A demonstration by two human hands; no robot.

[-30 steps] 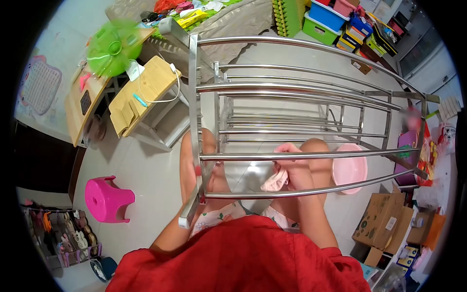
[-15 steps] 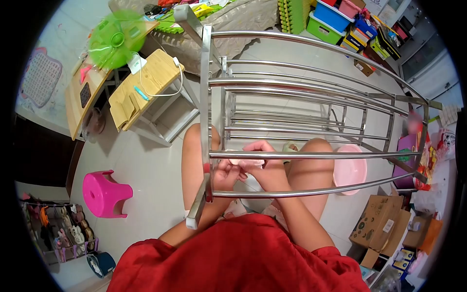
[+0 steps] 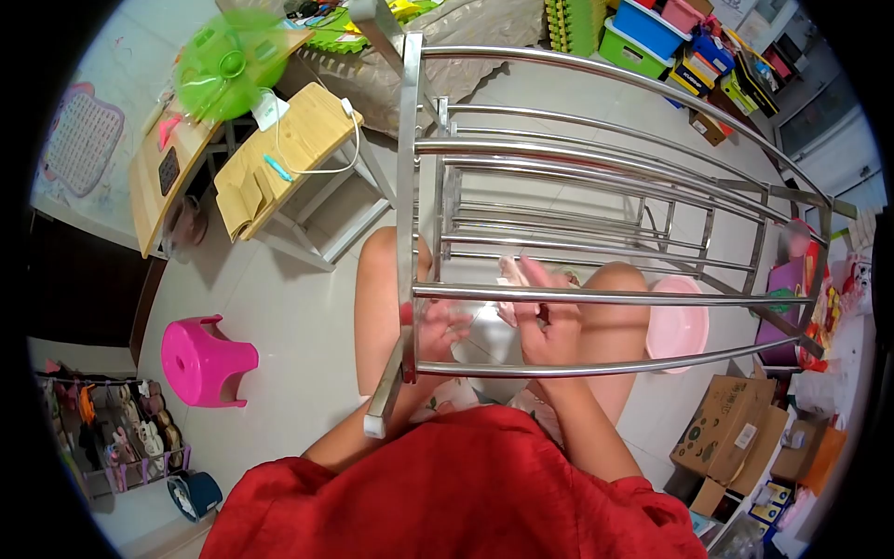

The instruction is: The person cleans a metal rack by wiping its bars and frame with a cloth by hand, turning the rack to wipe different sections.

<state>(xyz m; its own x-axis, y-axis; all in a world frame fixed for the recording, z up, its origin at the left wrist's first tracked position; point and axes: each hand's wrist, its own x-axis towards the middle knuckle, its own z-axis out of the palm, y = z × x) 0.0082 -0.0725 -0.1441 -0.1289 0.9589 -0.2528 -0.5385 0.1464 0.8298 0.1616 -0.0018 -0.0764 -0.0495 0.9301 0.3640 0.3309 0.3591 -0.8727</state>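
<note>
A metal rack of long steel bars lies across my lap, over both knees. Behind its lower bars, my right hand is closed on a pale pink cloth. My left hand is near the rack's left upright, fingers apart, with nothing seen in it. The cloth is crumpled, and a bar crosses in front of part of it. Both hands are partly hidden by the bars.
Beyond my right knee is a pink basin. A magenta stool stands at the left, a wooden table with a cable at the upper left, near a green fan. Cardboard boxes stand at the lower right.
My hands came together on the cloth half a second ago and are now apart. The cloth has moved right with my right hand, while my left hand has opened. The rack appears slightly further right.
</note>
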